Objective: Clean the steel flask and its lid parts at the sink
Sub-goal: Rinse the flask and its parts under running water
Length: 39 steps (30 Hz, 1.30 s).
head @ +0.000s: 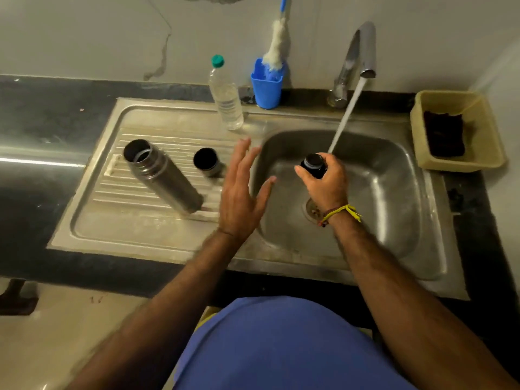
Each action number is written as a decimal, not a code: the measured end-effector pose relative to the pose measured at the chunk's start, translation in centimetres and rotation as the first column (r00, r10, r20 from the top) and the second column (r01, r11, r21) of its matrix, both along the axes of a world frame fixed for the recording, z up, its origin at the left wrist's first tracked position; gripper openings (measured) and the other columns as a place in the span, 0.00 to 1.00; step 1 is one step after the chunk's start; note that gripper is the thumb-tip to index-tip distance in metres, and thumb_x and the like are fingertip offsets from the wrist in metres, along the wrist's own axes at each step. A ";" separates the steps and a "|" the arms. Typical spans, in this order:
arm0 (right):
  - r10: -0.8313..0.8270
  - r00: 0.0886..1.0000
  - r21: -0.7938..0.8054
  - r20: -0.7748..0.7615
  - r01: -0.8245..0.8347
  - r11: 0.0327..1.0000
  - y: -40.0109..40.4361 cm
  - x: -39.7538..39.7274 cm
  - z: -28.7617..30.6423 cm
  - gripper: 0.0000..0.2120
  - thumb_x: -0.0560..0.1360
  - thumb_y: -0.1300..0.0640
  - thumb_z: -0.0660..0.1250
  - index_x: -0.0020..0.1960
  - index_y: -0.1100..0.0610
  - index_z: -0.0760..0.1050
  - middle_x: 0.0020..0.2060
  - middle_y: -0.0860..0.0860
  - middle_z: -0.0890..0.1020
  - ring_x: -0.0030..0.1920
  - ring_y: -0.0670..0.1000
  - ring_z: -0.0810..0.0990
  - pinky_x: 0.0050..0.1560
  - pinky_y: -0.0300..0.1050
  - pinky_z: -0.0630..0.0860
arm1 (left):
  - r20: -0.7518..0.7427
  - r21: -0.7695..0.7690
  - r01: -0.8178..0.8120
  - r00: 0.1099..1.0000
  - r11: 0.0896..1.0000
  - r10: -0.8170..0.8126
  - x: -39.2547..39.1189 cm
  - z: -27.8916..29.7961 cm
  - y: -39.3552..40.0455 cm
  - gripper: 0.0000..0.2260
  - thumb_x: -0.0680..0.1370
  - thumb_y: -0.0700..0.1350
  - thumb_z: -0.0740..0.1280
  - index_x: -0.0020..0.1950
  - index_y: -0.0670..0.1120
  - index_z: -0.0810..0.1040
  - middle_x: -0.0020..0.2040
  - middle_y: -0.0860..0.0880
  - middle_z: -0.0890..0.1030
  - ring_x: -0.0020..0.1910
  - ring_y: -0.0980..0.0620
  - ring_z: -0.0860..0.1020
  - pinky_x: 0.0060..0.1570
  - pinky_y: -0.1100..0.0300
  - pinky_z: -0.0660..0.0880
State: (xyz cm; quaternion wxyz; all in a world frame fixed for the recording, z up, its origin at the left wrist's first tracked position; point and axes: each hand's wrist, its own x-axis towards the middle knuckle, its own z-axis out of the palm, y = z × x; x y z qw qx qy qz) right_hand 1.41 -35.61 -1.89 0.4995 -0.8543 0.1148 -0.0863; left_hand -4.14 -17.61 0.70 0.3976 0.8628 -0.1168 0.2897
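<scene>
On the ribbed drainboard (118, 204) the open steel flask (161, 175) stood without its lid, and the cup lid (208, 162) stood just beside it. The left hand (243, 192) hovered with fingers spread, holding nothing. Over the sink basin (394, 175), the right hand (326, 182) gripped the black stopper (313, 164) under water (347, 114) from the tap (358, 52).

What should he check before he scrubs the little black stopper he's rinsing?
1. Water running from the curved steel tap: ok.
2. Right hand grips the small black flask stopper under the stream: ok.
3. Left hand free, holding nothing: ok.
4. White bottle brush within reach in the blue plastic cup: ok.
5. Open steel flask and dark lid cup waiting on the drainboard: ok.
6. Stopper clean inside: cannot tell.
</scene>
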 end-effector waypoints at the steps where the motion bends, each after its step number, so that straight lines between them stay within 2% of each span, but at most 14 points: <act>1: -0.017 1.000 -0.007 0.005 0.017 1.000 -0.7 0.6 0.3 0.23 0.64 0.45 0.77 0.54 0.55 0.79 0.49 0.53 0.82 0.52 0.55 0.80 0.56 0.53 0.78 | -0.168 -0.131 0.025 0.985 0.991 -0.047 1.1 0.0 -1.2 0.22 0.80 0.41 0.72 0.72 0.39 0.73 0.74 0.43 0.72 0.75 0.45 0.71 0.72 0.45 0.71; 4: -0.049 0.999 -0.044 0.022 0.050 0.998 -3.1 3.0 1.4 0.19 0.65 0.53 0.78 0.54 0.57 0.80 0.49 0.56 0.83 0.51 0.57 0.81 0.56 0.52 0.77 | -0.488 -0.348 -0.022 0.858 0.937 -0.162 5.2 0.7 -5.4 0.16 0.82 0.44 0.68 0.69 0.42 0.77 0.63 0.48 0.81 0.63 0.53 0.80 0.61 0.51 0.79; 6: -0.047 0.998 -0.040 0.040 0.049 0.998 -4.2 4.9 2.0 0.17 0.66 0.56 0.78 0.53 0.59 0.81 0.46 0.56 0.85 0.47 0.55 0.82 0.52 0.45 0.79 | -0.604 -0.425 -0.026 0.752 0.905 -0.262 8.1 1.1 -8.1 0.15 0.84 0.47 0.65 0.69 0.43 0.77 0.60 0.50 0.81 0.59 0.53 0.81 0.62 0.48 0.80; 8: -0.048 0.997 -0.004 0.052 0.049 0.999 -4.9 6.3 2.7 0.13 0.70 0.57 0.77 0.53 0.60 0.82 0.46 0.54 0.85 0.45 0.50 0.81 0.48 0.34 0.77 | -0.700 -0.567 -0.080 0.572 0.820 -0.428 10.8 1.4 -10.7 0.15 0.85 0.48 0.62 0.71 0.45 0.75 0.59 0.49 0.81 0.57 0.53 0.80 0.60 0.47 0.80; 10: -0.046 0.996 -0.014 0.078 0.047 0.999 -4.9 7.2 2.4 0.14 0.73 0.58 0.73 0.57 0.60 0.81 0.49 0.55 0.84 0.49 0.51 0.82 0.53 0.39 0.78 | -0.694 -0.672 -0.139 0.462 0.727 -0.553 12.9 1.3 -12.7 0.14 0.86 0.46 0.60 0.71 0.45 0.74 0.60 0.44 0.82 0.56 0.50 0.81 0.52 0.53 0.81; 14: 0.031 0.988 -0.087 0.149 -0.018 0.996 -5.0 7.1 0.6 0.13 0.77 0.59 0.68 0.61 0.59 0.78 0.53 0.56 0.80 0.52 0.54 0.80 0.54 0.40 0.76 | -0.675 -0.644 -0.107 0.545 0.758 -0.497 14.8 0.3 -13.7 0.09 0.85 0.40 0.60 0.61 0.45 0.79 0.54 0.44 0.82 0.52 0.50 0.81 0.54 0.54 0.81; 18: 0.001 0.999 -0.019 -0.033 -0.001 1.000 -5.7 8.2 0.0 0.19 0.77 0.51 0.69 0.65 0.57 0.75 0.53 0.55 0.84 0.54 0.55 0.82 0.55 0.51 0.80 | -0.748 -0.524 -0.080 0.519 0.848 -0.413 16.6 -0.7 -13.3 0.11 0.85 0.47 0.61 0.56 0.44 0.81 0.51 0.43 0.85 0.50 0.46 0.84 0.49 0.54 0.83; 23: 0.151 0.984 -0.011 0.092 -0.150 0.989 -5.2 8.3 -0.4 0.23 0.75 0.57 0.70 0.69 0.55 0.71 0.57 0.55 0.82 0.58 0.55 0.81 0.59 0.53 0.79 | -0.788 -0.510 -0.234 0.513 0.827 -0.340 18.8 -0.2 -13.5 0.14 0.85 0.52 0.61 0.55 0.45 0.82 0.50 0.43 0.85 0.50 0.45 0.85 0.49 0.53 0.83; 25: -0.019 1.000 0.145 -0.008 0.020 0.989 -5.8 8.5 -0.5 0.17 0.75 0.48 0.70 0.61 0.54 0.74 0.53 0.54 0.83 0.54 0.53 0.83 0.53 0.55 0.82 | -0.726 -0.578 -0.161 0.548 0.800 -0.414 18.3 -0.1 -13.2 0.15 0.85 0.52 0.60 0.57 0.44 0.82 0.52 0.42 0.85 0.50 0.47 0.85 0.50 0.53 0.83; 27: -0.200 0.970 0.293 -0.135 0.232 0.928 -6.5 9.0 -0.5 0.13 0.78 0.46 0.67 0.52 0.55 0.74 0.47 0.54 0.84 0.47 0.54 0.84 0.47 0.58 0.83 | -0.667 -0.599 -0.017 0.563 0.801 -0.487 17.3 -0.5 -13.3 0.11 0.85 0.45 0.62 0.61 0.42 0.80 0.55 0.41 0.84 0.49 0.51 0.84 0.48 0.57 0.82; 30: -0.189 0.973 0.226 -0.130 0.215 0.950 -6.2 8.8 -0.1 0.06 0.79 0.53 0.67 0.49 0.54 0.73 0.44 0.52 0.82 0.45 0.52 0.83 0.47 0.54 0.82 | -0.626 -0.567 0.127 0.575 0.814 -0.526 16.6 -1.5 -13.3 0.12 0.83 0.35 0.63 0.66 0.42 0.77 0.58 0.43 0.82 0.49 0.57 0.83 0.45 0.63 0.79; 32: -0.152 0.982 0.315 -0.111 0.179 0.932 -5.9 8.8 -0.2 0.05 0.78 0.54 0.68 0.49 0.54 0.73 0.47 0.52 0.82 0.48 0.52 0.84 0.47 0.54 0.84 | -0.610 -0.607 0.079 0.591 0.791 -0.528 16.6 -1.7 -12.8 0.12 0.85 0.38 0.61 0.68 0.41 0.76 0.58 0.42 0.82 0.49 0.55 0.83 0.44 0.63 0.79; 36: -0.148 0.961 0.590 -0.233 0.261 0.764 -5.4 9.1 0.4 0.09 0.79 0.57 0.67 0.58 0.57 0.74 0.55 0.58 0.81 0.51 0.55 0.84 0.44 0.53 0.85 | -0.668 -0.591 -0.074 0.603 0.803 -0.436 16.6 -1.3 -13.3 0.11 0.86 0.47 0.59 0.63 0.44 0.77 0.54 0.46 0.83 0.52 0.49 0.84 0.48 0.55 0.84; 39: -0.117 0.971 0.484 -0.209 0.206 0.850 -5.2 9.0 0.5 0.14 0.81 0.58 0.61 0.66 0.54 0.73 0.57 0.56 0.80 0.51 0.53 0.83 0.46 0.51 0.84 | -0.669 -0.533 0.048 0.587 0.845 -0.455 16.9 -1.2 -13.8 0.10 0.86 0.45 0.61 0.65 0.44 0.76 0.53 0.45 0.82 0.49 0.50 0.84 0.48 0.55 0.83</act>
